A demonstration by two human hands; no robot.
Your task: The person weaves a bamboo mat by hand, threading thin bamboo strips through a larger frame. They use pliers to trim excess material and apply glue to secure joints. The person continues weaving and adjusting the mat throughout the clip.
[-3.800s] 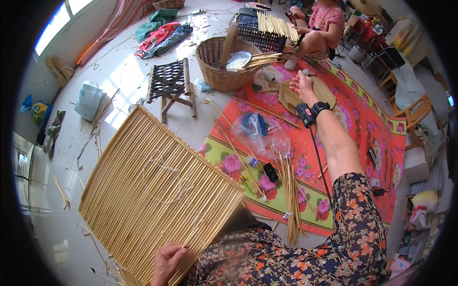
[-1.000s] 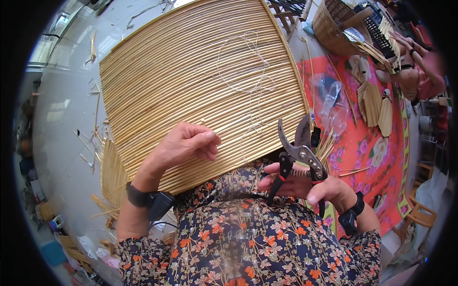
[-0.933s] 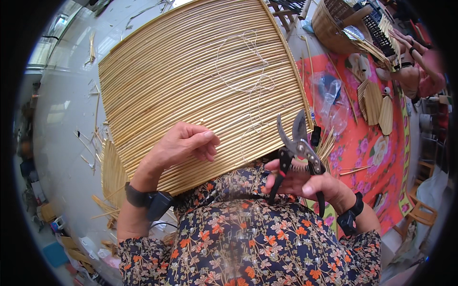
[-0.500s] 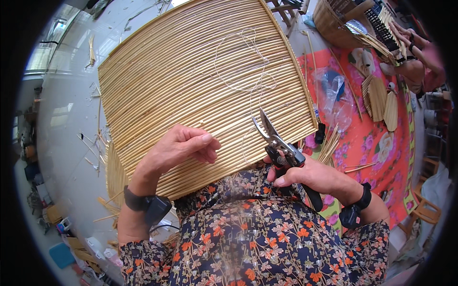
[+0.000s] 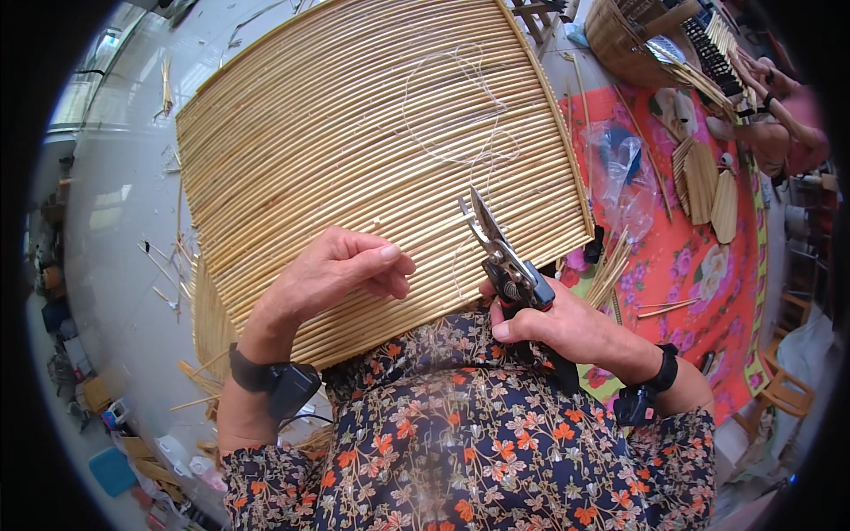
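A large panel of pale, straw-coloured reed sticks [image 5: 354, 150] laid side by side leans across my lap. My right hand [image 5: 567, 326] is closed round a pair of pruning shears [image 5: 509, 261] with dark handles. Their metal blades point away from me over the panel, slightly apart. Close above the panel's near part is my left hand [image 5: 350, 270], its thumb pressed against curled fingers. Whatever it may be pinching is hidden. A thin pale thread [image 5: 407, 124] loops over the panel and runs down past the blades.
On the right, a red floral cloth [image 5: 708, 301] bears a clear plastic bag [image 5: 620, 177], loose sticks and fan-shaped reed pieces [image 5: 701, 186]. A woven basket [image 5: 611, 44] stands at the far right, near another person's hands [image 5: 753, 71]. Stick scraps [image 5: 168, 274] litter the floor at left.
The shears in my right hand have shifted slightly left and away from me, and their blades have drawn closer together. The panel has shifted slightly. My left hand stays nearly in place.
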